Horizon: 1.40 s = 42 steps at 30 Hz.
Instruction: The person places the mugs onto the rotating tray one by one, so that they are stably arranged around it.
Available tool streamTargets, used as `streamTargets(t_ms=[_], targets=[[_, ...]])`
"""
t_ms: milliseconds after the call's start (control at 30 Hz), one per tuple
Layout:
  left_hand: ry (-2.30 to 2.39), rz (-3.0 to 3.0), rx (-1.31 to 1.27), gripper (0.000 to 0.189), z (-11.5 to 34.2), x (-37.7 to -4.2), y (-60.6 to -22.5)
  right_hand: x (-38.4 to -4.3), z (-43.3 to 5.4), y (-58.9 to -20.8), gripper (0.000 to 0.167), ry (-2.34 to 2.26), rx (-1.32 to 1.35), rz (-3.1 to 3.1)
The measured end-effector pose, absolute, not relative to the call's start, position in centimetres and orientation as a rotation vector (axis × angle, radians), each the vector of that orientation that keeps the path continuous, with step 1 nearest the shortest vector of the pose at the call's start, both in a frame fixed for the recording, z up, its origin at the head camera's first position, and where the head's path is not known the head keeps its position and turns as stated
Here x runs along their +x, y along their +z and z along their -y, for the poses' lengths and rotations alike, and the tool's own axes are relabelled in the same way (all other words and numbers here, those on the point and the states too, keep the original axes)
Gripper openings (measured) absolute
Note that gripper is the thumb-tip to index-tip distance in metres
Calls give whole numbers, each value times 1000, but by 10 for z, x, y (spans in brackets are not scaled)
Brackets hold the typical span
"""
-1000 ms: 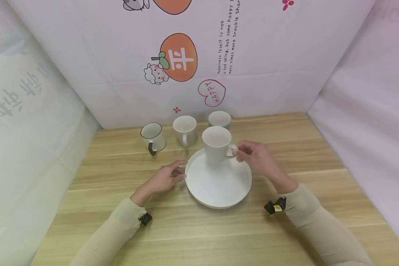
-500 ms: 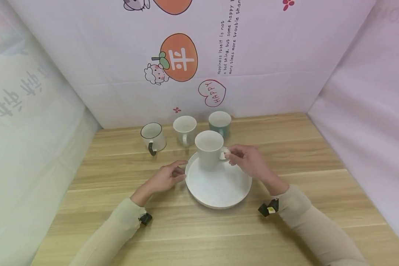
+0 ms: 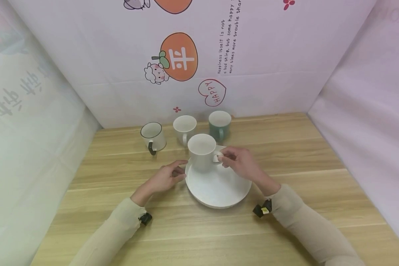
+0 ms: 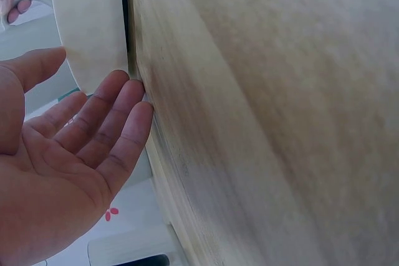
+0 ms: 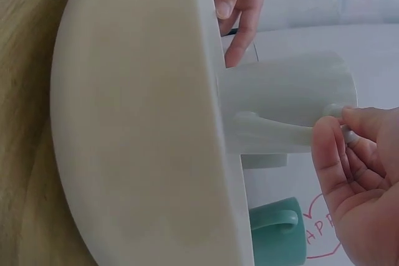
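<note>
My right hand (image 3: 237, 161) pinches the handle of a plain white mug (image 3: 201, 152), which is upright over the back left part of a round white tray (image 3: 219, 190). In the right wrist view, thumb and fingertips meet on the handle of the mug (image 5: 287, 88), and its base is hidden behind the rim of the tray (image 5: 143, 116). At the left side of the tray rests my left hand (image 3: 165, 177), fingers loosely bent and fingertips right at the rim. The left wrist view shows that hand's palm (image 4: 68, 154) holding nothing.
Behind the tray stand three more mugs: a white one with black rim and handle (image 3: 154, 137), a white one (image 3: 183, 129) and a teal one (image 3: 219, 125). All are on the wooden table (image 3: 173, 236), close to the printed cloth at the back (image 3: 262, 85).
My right hand has carried the white mug leftward and slightly nearer over the tray, uncovering the teal mug. The left hand has stayed at the tray's side.
</note>
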<state>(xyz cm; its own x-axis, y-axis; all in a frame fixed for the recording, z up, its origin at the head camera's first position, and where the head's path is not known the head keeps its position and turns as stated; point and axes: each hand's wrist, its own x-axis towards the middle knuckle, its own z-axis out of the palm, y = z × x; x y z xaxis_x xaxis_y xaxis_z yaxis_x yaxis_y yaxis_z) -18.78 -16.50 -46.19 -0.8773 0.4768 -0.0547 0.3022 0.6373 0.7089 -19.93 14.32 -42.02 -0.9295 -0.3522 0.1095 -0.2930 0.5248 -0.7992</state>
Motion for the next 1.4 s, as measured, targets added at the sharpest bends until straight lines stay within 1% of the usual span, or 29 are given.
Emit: streamTargets(t_ms=[400, 900, 1000, 1200, 1400], targets=[[1070, -2622, 629, 52, 165, -189, -463, -200, -137, -428, 13, -1362, -631, -2663], [1053, -2612, 604, 53, 166, -191, -465, -205, -142, -436, 11, -1346, -719, -2590], [1061, -2606, 607, 52, 166, -191, -464, -206, -144, -436, 14, -1341, -724, -2569], [1060, -2604, 614, 52, 166, -191, -465, -207, -144, -432, 28, -1389, -744, -2509], [1057, -2611, 612, 51, 166, -191, -465, -215, -146, -430, 24, -1309, -873, -2535]])
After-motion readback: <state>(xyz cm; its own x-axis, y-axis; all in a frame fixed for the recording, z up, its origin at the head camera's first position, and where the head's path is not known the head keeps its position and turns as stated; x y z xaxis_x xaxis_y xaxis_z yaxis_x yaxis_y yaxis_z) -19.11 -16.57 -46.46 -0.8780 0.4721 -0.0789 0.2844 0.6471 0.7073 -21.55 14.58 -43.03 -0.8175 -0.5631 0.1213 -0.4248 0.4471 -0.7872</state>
